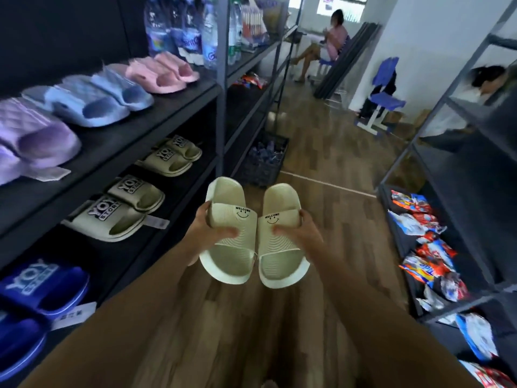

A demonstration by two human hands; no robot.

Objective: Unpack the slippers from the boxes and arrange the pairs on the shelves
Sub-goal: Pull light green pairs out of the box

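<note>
Head view showed two cream slippers (232, 247) held side by side above the floor (321, 152) in the aisle, toes pointing away. The left hand (214, 233) gripped one at its strap, thumb on top; the right hand (300, 233) gripped the other likewise. Shelves (156, 119) at left carried olive slippers (112, 217), pale blue slippers (92, 105) and pink slippers (162, 72).

**Left shelving unit** (179, 105)
- Top shelf: row of slipper pairs (92, 102) along the front edge, with water bottles (179, 32) at the far end.
- Middle shelf: two YOY STORY pairs (120, 211).
- Bottom shelf: further slippers (42, 287).

**Aisle floor**
- Bottle crate (263, 163) against the left unit.
- Chair (386, 99) beyond, by the wall.

**Right shelving unit** (444, 152)
- Snack packets (428, 247) on the low shelves.

**Between the units**
- WELCOME slippers (226, 197) side by side, held in the left hand (212, 231) and right hand (302, 233).
</note>
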